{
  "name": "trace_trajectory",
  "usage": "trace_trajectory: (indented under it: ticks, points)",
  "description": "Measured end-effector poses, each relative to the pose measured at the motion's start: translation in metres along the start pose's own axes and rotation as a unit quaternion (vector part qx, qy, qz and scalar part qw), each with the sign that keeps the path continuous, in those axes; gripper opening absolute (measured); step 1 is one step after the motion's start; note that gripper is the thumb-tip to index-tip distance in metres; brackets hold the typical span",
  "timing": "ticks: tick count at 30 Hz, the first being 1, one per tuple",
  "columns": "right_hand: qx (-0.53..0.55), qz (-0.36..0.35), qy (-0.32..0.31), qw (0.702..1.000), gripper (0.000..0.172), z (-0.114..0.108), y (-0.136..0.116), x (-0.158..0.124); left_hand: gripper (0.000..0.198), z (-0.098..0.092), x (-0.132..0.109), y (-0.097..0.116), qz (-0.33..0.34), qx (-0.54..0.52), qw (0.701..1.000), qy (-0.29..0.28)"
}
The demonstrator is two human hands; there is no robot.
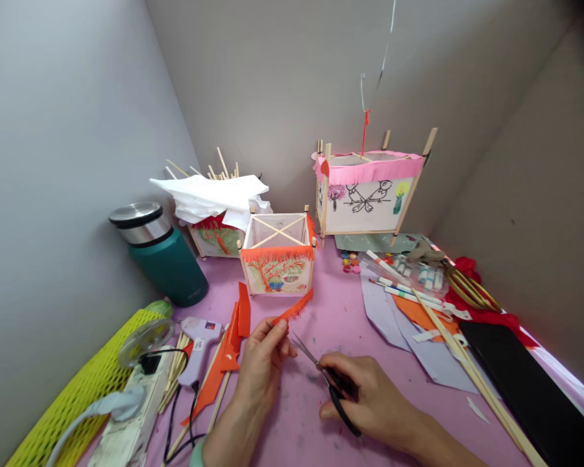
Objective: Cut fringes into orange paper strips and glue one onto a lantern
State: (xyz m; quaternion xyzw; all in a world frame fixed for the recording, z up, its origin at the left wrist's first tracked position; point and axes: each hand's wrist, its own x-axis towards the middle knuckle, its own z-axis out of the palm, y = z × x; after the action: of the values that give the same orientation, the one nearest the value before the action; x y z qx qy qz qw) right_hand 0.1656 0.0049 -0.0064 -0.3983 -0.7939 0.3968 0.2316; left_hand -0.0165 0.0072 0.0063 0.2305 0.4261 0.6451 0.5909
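Pinched between the thumb and fingers of my left hand [267, 350] is an orange paper strip [299, 306], its lower edge cut into a fringe. My right hand [370, 399] grips black-handled scissors [338, 392], with the blades parted slightly and pointing at the strip near my left fingertips. Just beyond the strip stands a small box-shaped lantern [278, 272] of sticks and white paper. Orange fringe [277, 253] runs along its top edge, and a tree is drawn on its front panel. More orange paper [230, 340] lies left of my left hand.
A lilac glue gun [199, 347], power strip [136, 402] and teal bottle [168, 263] occupy the left. Behind are a pink-fringed lantern [365, 201] on a wire and another under white cloth [214, 194]. Markers [413, 295], wooden sticks [467, 370] and a black phone-like slab [525, 383] lie right.
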Motion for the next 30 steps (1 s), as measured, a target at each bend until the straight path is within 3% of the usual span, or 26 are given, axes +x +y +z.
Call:
trace_trajectory:
  ticks: [21,30]
  points:
    - [-0.035,0.028,0.059,0.997,0.026,0.011,0.001,0.003,0.026,-0.002,0.001,-0.005,-0.076,-0.03,0.996,-0.043]
    - [-0.004,0.038,0.069,0.997,0.027,0.01,0.001,0.004,0.016,-0.009,0.001,-0.011,-0.068,0.046,0.991,-0.109]
